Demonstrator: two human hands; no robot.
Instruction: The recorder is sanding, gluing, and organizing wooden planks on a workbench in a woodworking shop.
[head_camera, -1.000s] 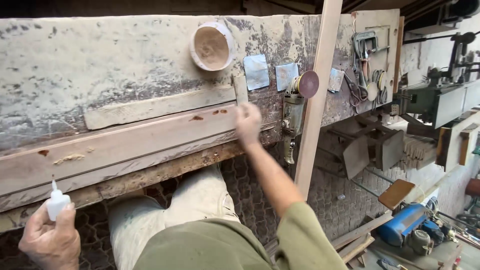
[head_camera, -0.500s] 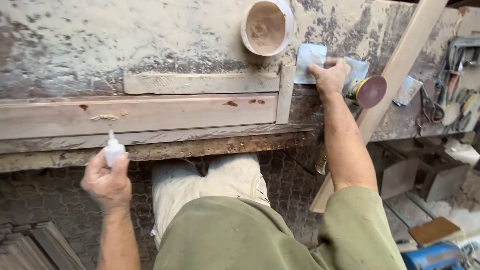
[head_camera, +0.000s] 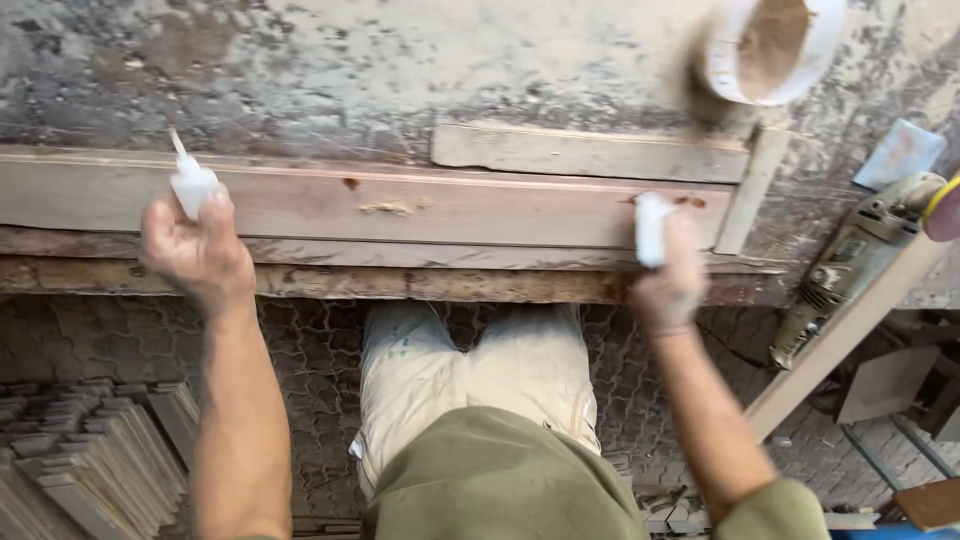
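A long reddish wooden plank (head_camera: 450, 210) lies along the front of a worn, dusty workbench (head_camera: 300, 80). My left hand (head_camera: 195, 250) is shut on a small white squeeze bottle (head_camera: 190, 185) with a thin nozzle, held up over the plank's left part. My right hand (head_camera: 670, 285) grips a small pale folded piece (head_camera: 652, 225), pressed against the plank beside a dark knot (head_camera: 690, 200) near its right end. A dab of sawdust-coloured filler (head_camera: 385, 208) sits mid-plank, next to a small hole (head_camera: 350, 183).
A shorter wood strip (head_camera: 590, 152) lies behind the plank. A white round tub of sawdust (head_camera: 770, 45) stands at the back right. An angle grinder (head_camera: 860, 250) hangs at the bench's right end, by a leaning batten (head_camera: 850, 330). Stacked wood pieces (head_camera: 90, 450) lie lower left.
My right hand came back from the pale sheets at the bench's right end with a pale piece and now rests on the plank. My left hand lifted the bottle up to the plank.
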